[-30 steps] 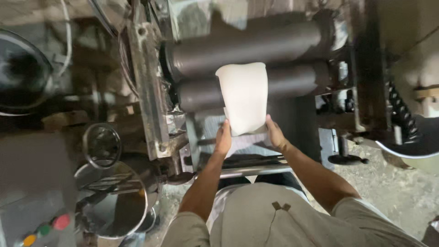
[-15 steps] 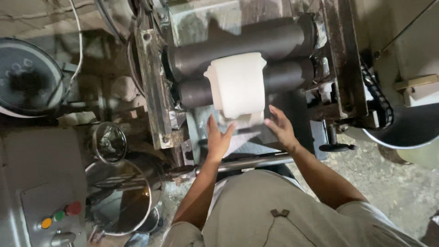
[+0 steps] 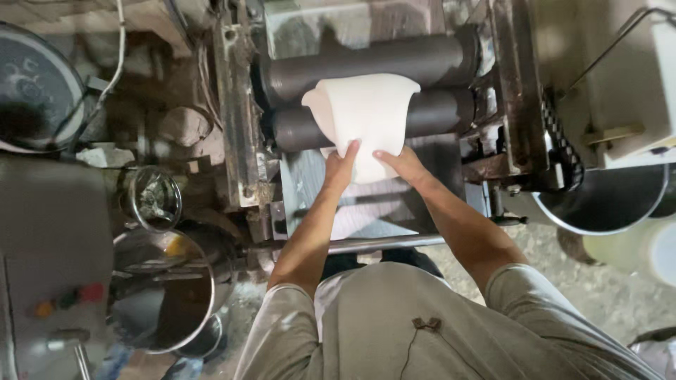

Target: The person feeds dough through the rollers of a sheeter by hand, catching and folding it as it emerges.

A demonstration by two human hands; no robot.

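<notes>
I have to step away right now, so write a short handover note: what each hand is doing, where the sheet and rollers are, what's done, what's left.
Left hand: open, fingers pressed on the white sheet's lower edge.
Right hand: open, flat on the same edge.
Sheet: draped over the lower roller, top edge at the gap below the upper roller.
Done: sheet laid on the rollers.
Left: most of the sheet shows in front of the rollers; neither hand grips it.

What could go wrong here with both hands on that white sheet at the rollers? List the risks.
1. Both hands, left hand and right hand, press the white dough sheet right below the lower roller; fingers could be drawn toward the gap under the upper roller.
2. The sheet hangs folded over the lower roller, so it might tear or bunch.
3. The loose sleeves hang near the metal bar and could snag.
</notes>
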